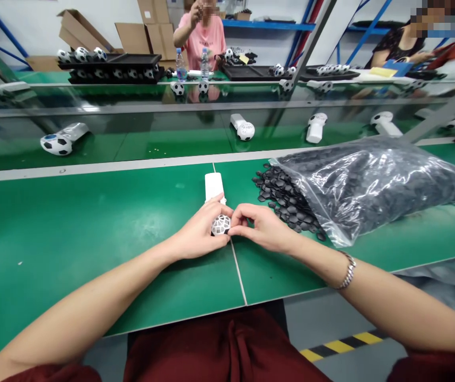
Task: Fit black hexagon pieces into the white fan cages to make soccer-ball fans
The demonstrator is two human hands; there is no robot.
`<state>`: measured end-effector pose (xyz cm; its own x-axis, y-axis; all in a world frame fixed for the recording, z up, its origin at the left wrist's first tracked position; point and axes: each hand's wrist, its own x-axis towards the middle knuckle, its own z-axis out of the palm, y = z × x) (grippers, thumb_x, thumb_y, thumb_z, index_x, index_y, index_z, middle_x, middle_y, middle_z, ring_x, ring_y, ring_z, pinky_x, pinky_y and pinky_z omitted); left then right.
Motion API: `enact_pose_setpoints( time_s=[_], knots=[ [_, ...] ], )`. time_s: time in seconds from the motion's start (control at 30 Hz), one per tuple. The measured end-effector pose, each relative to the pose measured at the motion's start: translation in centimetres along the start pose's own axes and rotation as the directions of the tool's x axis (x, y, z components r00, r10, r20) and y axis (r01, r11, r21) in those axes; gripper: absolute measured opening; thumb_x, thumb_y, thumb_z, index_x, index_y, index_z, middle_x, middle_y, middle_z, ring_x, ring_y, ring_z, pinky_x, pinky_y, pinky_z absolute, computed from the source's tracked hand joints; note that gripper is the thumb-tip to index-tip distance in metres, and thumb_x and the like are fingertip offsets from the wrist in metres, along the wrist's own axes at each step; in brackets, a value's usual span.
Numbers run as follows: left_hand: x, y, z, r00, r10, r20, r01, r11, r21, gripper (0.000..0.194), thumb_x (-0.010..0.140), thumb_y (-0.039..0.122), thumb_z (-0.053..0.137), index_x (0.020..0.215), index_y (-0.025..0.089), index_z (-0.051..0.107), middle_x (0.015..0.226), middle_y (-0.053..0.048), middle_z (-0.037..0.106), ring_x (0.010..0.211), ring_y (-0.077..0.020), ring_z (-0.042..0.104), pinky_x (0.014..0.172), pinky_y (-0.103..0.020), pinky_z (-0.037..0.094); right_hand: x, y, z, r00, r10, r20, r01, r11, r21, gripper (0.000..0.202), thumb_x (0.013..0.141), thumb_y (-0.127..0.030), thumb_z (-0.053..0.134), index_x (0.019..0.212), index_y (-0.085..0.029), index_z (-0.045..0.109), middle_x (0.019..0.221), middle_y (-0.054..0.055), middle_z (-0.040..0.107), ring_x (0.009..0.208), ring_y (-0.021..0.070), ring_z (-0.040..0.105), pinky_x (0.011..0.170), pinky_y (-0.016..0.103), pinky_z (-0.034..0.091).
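A white plastic piece with a round, ball-patterned end (221, 225) and a flat white body (213, 185) lies on the green table in front of me. My left hand (201, 228) is wrapped round the ball end from the left, thumb below and fingers above. At the ball's right side my right hand (257, 225) pinches with thumb and forefinger; whatever is between the fingertips is too small to make out. Right of the hands, small black pieces (291, 201) spill from a clear plastic bag (374, 185).
Beyond the table's pale edge runs a green conveyor (151, 132) carrying football-patterned white pieces (245, 130). Black trays (112, 74) and two bottles stand farther back. A person in a pink shirt (207, 42) and another person (402, 45) are across the line.
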<state>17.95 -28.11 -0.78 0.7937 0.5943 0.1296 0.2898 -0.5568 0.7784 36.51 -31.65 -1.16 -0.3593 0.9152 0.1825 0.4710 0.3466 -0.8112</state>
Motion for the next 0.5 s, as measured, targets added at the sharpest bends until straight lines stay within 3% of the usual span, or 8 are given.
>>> enact_pose_setpoints(
  time_s=[0.07, 0.13, 0.2, 0.23, 0.27, 0.37, 0.5],
  knots=[
    [0.0, 0.0, -0.1, 0.999, -0.032, 0.007, 0.032, 0.999, 0.008, 0.036, 0.067, 0.014, 0.054, 0.102, 0.019, 0.05, 0.127, -0.009, 0.047, 0.135, -0.0258, 0.018, 0.108, -0.045, 0.023, 1.2, 1.1, -1.6, 0.998, 0.056, -0.013, -0.057, 0.994, -0.092, 0.014, 0.078, -0.028, 0.061, 0.072, -0.016, 0.058, 0.07, -0.001, 0.06, 0.063, 0.0108, 0.052, 0.059, 0.022, 0.042],
    [0.0, 0.0, -0.2, 0.998, -0.069, 0.014, 0.069, 0.998, 0.016, 0.04, 0.066, 0.014, 0.055, 0.105, 0.019, 0.048, 0.134, -0.011, 0.04, 0.134, -0.026, 0.021, 0.107, -0.044, 0.025, 2.6, 2.6, -3.7, 0.985, 0.12, -0.122, -0.158, 0.91, -0.383, 0.013, 0.083, -0.028, 0.055, 0.079, -0.017, 0.061, 0.077, 0.001, 0.064, 0.069, 0.013, 0.056, 0.064, 0.024, 0.043],
    [0.0, 0.1, -0.4, 0.996, -0.081, 0.028, 0.081, 0.997, 0.016, 0.042, 0.065, 0.014, 0.055, 0.106, 0.019, 0.048, 0.136, -0.011, 0.038, 0.135, -0.0254, 0.02, 0.107, -0.044, 0.025, 3.9, 4.2, -5.7, 0.969, 0.167, -0.184, -0.249, 0.651, -0.717, 0.016, 0.085, -0.027, 0.051, 0.085, -0.018, 0.064, 0.084, 0.005, 0.066, 0.075, 0.0167, 0.057, 0.067, 0.027, 0.042],
    [-0.1, 0.0, -0.4, 0.996, -0.076, 0.035, 0.076, 0.997, 0.01, 0.041, 0.065, 0.014, 0.055, 0.105, 0.02, 0.047, 0.135, -0.011, 0.039, 0.135, -0.0249, 0.018, 0.107, -0.044, 0.025, 4.4, 4.8, -6.4, 0.966, 0.178, -0.187, -0.255, 0.555, -0.792, 0.017, 0.085, -0.027, 0.051, 0.085, -0.017, 0.065, 0.085, 0.007, 0.066, 0.078, 0.0197, 0.057, 0.067, 0.03, 0.042],
    [-0.1, 0.0, -0.4, 0.997, -0.067, 0.041, 0.067, 0.998, 0.001, 0.04, 0.066, 0.013, 0.055, 0.104, 0.02, 0.047, 0.133, -0.01, 0.041, 0.135, -0.0242, 0.017, 0.107, -0.044, 0.024, 4.8, 5.2, -6.9, 0.967, 0.19, -0.169, -0.242, 0.481, -0.843, 0.018, 0.084, -0.026, 0.051, 0.084, -0.016, 0.066, 0.085, 0.01, 0.066, 0.08, 0.0226, 0.057, 0.067, 0.031, 0.041],
    [-0.1, -0.2, -0.2, 0.999, -0.018, 0.033, 0.018, 1.0, -0.024, 0.038, 0.066, 0.013, 0.058, 0.102, 0.021, 0.046, 0.127, -0.009, 0.046, 0.135, -0.0234, 0.017, 0.108, -0.046, 0.023, 5.5, 5.8, -6.8, 0.975, 0.202, -0.091, -0.167, 0.403, -0.9, 0.018, 0.081, -0.017, 0.05, 0.078, -0.01, 0.066, 0.082, 0.017, 0.065, 0.082, 0.0275, 0.055, 0.066, 0.034, 0.039],
    [-0.1, -0.5, -0.1, 0.999, -0.013, -0.04, 0.013, 1.0, 0.007, 0.039, 0.065, 0.027, 0.069, 0.098, 0.022, 0.05, 0.131, -0.01, 0.035, 0.133, -0.0279, 0.02, 0.107, -0.05, 0.024, 6.2, 5.6, -5.9, 0.977, 0.21, -0.024, -0.093, 0.325, -0.941, 0.019, 0.076, -0.006, 0.045, 0.082, -0.005, 0.063, 0.082, 0.02, 0.063, 0.081, 0.0281, 0.055, 0.065, 0.034, 0.037]
  ],
)
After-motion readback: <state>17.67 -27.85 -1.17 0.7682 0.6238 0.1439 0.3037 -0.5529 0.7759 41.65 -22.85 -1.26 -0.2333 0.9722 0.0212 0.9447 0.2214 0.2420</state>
